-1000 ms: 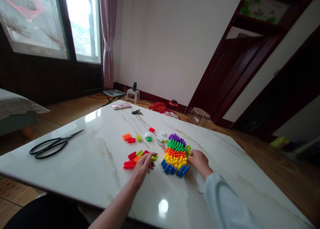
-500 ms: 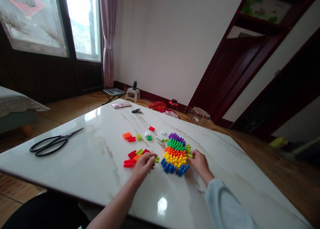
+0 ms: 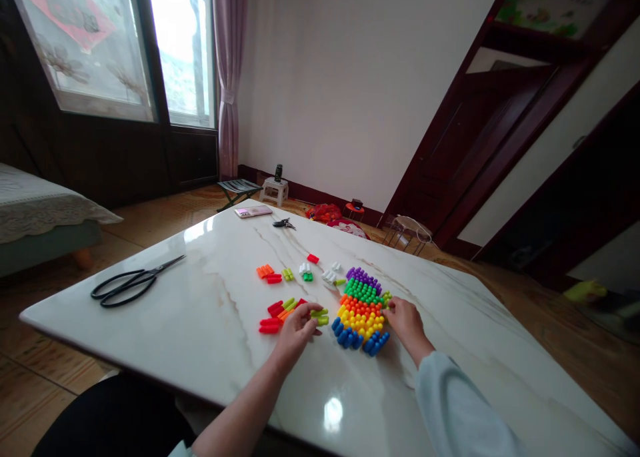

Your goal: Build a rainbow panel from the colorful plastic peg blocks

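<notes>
1. Panel (image 3: 361, 307) lies on the table (image 3: 210, 324), which is the biggest item: one glossy marble-look top. The panel sits front-centre, between both hands.
2. Panel itself: one, lying flat, in five colour bands (purple, green, orange, yellow, blue), plus lime bits on its right edge. My read:
   - It's light, hard plastic. Each piece is stiff, but the joints look push-fit, so it could hinge or split along a band if lifted by one corner.
   - It will probably skate on the polished top.
   - Take it by two opposite edges with support underneath, or slide it instead of lifting.
3. Scissors (image 3: 133, 285): one black pair, far left, well apart from the blocks.
4. Hands: two.
   - Left hand (image 3: 295, 330) is curled, with fingertips pinched on the lime blocks (image 3: 320, 317), just left of the panel.
   - Right hand (image 3: 407, 320) has bent fingers with the tips touching the panel's right edge. Can't tell if they pinch anything.
5. Phone (image 3: 254, 211): one, at the far edge. Keys (image 3: 284, 224): one bunch, just beside it.
6. Loose pieces come in two lots, too small to count singly.
   - Near group (image 3: 277, 314): red, orange and lime, just beside the left hand.
   - Far row (image 3: 287, 274): six small clusters (orange, red, lime, white-green, red, white).
</notes>
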`<state>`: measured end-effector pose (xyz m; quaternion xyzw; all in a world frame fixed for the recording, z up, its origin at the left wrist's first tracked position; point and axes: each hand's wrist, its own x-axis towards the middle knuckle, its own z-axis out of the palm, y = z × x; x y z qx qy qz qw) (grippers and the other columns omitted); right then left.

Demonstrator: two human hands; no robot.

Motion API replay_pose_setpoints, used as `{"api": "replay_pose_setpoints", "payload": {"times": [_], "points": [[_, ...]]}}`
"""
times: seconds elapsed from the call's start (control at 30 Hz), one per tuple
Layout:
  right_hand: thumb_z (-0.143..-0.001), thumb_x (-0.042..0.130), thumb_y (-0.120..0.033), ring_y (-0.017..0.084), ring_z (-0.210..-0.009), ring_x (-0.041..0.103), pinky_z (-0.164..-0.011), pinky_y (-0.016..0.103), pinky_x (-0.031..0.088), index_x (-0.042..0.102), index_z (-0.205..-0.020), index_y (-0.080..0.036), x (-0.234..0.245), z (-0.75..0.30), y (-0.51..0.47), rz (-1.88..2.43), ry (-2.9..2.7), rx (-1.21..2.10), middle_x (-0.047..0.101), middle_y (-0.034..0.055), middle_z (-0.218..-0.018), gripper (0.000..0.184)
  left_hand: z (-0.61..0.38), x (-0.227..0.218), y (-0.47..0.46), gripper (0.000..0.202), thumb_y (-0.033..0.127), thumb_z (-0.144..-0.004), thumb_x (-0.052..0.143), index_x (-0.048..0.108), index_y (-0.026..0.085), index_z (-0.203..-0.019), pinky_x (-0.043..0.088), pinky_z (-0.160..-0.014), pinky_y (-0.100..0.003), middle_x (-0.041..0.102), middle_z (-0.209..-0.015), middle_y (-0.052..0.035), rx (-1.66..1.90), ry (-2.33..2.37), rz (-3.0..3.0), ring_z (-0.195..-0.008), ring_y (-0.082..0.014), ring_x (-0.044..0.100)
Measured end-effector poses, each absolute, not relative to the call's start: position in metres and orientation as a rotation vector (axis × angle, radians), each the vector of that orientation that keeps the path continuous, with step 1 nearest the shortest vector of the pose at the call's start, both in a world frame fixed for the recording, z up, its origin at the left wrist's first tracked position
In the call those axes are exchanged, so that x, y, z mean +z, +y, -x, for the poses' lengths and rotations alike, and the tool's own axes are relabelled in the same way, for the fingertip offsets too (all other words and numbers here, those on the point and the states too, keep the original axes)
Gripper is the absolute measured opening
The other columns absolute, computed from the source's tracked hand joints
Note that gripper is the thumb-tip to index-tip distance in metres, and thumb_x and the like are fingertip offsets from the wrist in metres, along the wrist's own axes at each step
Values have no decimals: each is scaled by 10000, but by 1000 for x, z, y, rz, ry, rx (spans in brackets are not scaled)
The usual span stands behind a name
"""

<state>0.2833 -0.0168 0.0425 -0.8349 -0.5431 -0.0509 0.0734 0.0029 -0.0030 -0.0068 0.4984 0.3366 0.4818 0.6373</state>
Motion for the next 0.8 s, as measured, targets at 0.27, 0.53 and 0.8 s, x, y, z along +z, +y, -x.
{"api": "replay_pose_setpoints", "payload": {"times": [0.27, 0.53, 0.8], "points": [[-803, 546, -261, 151, -680, 588, -699, 279, 473, 650, -961, -183, 50, -221, -38, 1858, -1469, -63, 653, 55, -901, 205, -6, -18, 1, 437, 352, -656, 768, 576, 153, -995, 545, -797, -356, 656, -955, -88, 1142, 594, -1045, -929, -239, 663], [-700, 702, -289, 154, -737, 635, -674, 283, 542, 591, -1175, -204, 20, -127, -51, 1433, -1312, 702, 659, 67, -1053, 495, -3, -16, 1, 441, 412, -628, 799, 561, 157, -899, 557, -754, -351, 666, -842, -36, 1139, 534, -939, -810, -204, 676], [-731, 685, -347, 180, -766, 649, -675, 298, 556, 636, -1056, -176, 32, -137, -70, 1381, -1280, 509, 677, 81, -971, 370, -5, -17, 2, 412, 434, -679, 761, 577, 146, -909, 543, -676, -283, 675, -807, -42, 1044, 580, -1092, -723, -166, 666]]}}
